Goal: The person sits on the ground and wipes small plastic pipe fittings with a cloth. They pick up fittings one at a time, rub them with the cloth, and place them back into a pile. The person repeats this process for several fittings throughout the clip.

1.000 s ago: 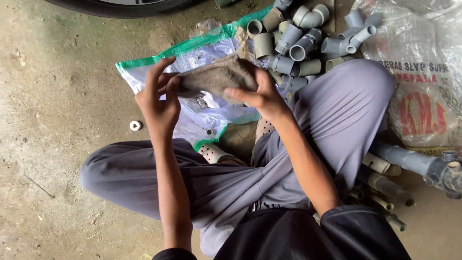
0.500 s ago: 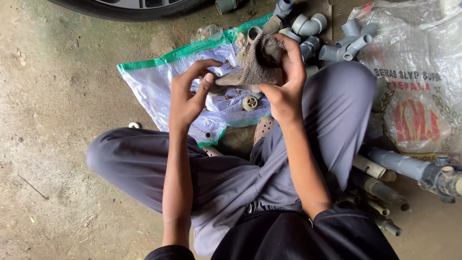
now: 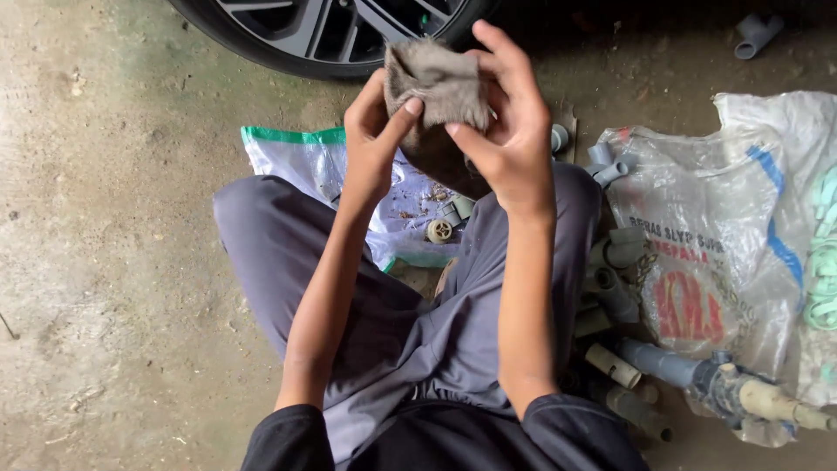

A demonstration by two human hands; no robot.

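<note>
Both hands hold one thing: a grey, fuzzy rag [image 3: 436,87], bunched up in front of the person. The right hand [image 3: 510,131] is closed around the rag from the right side, with its fingers curled over the top and its thumb pressing the front. The left hand [image 3: 375,139] pinches the rag's left edge, thumb on the front and fingers behind. So both hands are closed on the cloth, and it hangs in the air between them, above the person's lap and the floor.

The rag looks soft and floppy. It folds and sags where no finger holds it. It seems light, and I think it would not slip, because the cloth looks rough. It will not break. A good place to take it is by an edge or a corner, or just grab a bunch of it.

Below the hands are the person's crossed legs in grey trousers [image 3: 288,253]. Between the knees lies a see-through plastic bag with a green edge [image 3: 288,153], with small crumbs and a little round pipe piece [image 3: 439,230] on it. To the right sit grey pipe joints [image 3: 615,262] and a long pipe with a valve [image 3: 724,388], near a big white sack [image 3: 706,262]. At the top is a car wheel [image 3: 331,30]. The floor [image 3: 105,218] is bare concrete.
</note>
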